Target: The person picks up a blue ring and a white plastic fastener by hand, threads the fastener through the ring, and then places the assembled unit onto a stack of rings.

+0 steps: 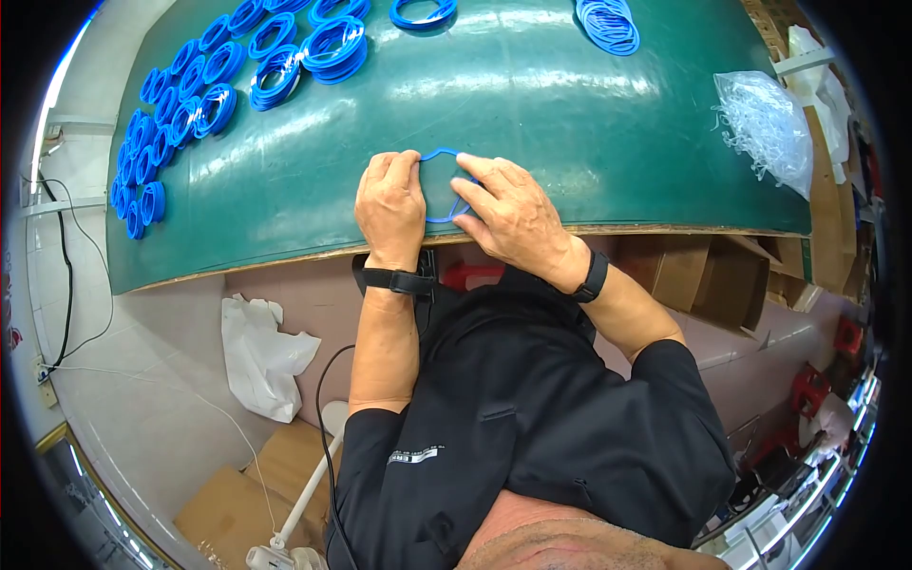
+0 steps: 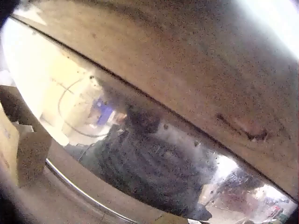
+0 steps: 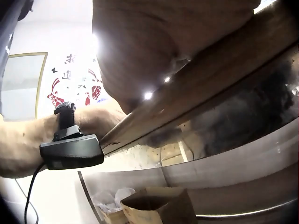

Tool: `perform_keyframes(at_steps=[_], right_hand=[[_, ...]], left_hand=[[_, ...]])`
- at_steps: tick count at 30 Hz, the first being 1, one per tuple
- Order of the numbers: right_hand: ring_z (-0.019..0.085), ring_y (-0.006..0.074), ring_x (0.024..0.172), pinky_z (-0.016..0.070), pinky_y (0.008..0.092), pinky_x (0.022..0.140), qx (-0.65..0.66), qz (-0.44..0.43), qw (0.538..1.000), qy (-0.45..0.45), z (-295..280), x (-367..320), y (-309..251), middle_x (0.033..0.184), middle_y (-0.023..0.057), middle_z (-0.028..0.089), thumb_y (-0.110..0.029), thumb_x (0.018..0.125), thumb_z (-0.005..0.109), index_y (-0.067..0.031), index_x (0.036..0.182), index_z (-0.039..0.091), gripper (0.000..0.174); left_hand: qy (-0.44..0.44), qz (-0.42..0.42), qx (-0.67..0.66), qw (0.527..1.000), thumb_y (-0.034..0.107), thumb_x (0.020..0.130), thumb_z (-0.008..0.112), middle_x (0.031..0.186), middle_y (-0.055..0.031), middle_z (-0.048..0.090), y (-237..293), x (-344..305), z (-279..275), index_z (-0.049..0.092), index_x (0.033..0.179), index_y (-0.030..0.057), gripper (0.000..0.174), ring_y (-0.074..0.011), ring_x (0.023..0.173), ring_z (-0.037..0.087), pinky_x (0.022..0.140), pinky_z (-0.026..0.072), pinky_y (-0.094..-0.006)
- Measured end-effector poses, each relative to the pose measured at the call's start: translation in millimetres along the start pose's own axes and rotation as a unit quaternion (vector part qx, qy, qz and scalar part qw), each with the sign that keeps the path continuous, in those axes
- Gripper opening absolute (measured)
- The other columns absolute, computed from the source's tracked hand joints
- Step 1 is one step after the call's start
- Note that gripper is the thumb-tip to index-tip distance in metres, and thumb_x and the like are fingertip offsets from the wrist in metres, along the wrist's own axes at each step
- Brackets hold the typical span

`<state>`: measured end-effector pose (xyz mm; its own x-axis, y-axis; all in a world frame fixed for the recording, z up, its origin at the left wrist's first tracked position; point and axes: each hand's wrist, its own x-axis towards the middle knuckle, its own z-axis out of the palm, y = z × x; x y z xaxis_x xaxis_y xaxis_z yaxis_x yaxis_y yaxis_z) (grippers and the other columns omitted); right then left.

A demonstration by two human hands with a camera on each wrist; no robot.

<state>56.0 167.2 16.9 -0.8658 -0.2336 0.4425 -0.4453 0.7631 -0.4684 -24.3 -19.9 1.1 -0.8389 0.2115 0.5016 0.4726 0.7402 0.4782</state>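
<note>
Between both hands, over the front edge of the green tabletop (image 1: 570, 133), is a thin blue ring (image 1: 440, 152) that looks like smooth cord. My left hand (image 1: 391, 211) pinches its left side between curled fingers and thumb. On the ring's right side, my right hand (image 1: 518, 214) holds it with bent fingers above and the thumb below. Parts of the ring are hidden behind the fingers. The right wrist view has the dark underside of the right hand (image 3: 159, 46) close up; the ring does not show in either wrist view.
Many stacked blue coils (image 1: 334, 47) cover the table's left and back. A loose blue bundle (image 1: 608, 26) lies at the back, and a clear plastic bag (image 1: 768, 128) of clear pieces at the right. Cardboard boxes (image 1: 708, 280) stand below the table edge.
</note>
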Motion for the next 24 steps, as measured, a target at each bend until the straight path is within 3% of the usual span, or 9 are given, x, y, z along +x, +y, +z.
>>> perform_keyframes(at_steps=[7,24], right_hand=[[0.058,0.0374,0.145,0.0448,0.0521,0.123,-0.034,0.002,0.999,-0.033,6.2,3.5,4.6,0.155,0.0195,0.062,-0.027,0.086,0.088,0.0012,0.14,0.066,0.065],[0.058,0.0354,0.146,0.0435,0.0521,0.124,-0.046,0.003,0.999,-0.028,7.7,1.0,3.0,0.154,0.0194,0.063,-0.03,0.089,0.086,0.0011,0.139,0.068,0.062]], left_hand=[[-0.004,0.008,0.011,1.0,0.008,0.097,0.076,0.102,-0.008,0.074,0.6,0.1,-0.1,0.077,0.104,0.0104,0.007,-0.0324,0.094,0.073,0.08,0.0587,-0.0441],[0.0,0.03,0.029,0.999,0.005,0.094,0.075,0.104,-0.0089,0.076,0.1,-4.6,-0.7,0.079,0.104,0.0092,0.011,-0.0321,0.095,0.074,0.081,0.06,-0.0436]])
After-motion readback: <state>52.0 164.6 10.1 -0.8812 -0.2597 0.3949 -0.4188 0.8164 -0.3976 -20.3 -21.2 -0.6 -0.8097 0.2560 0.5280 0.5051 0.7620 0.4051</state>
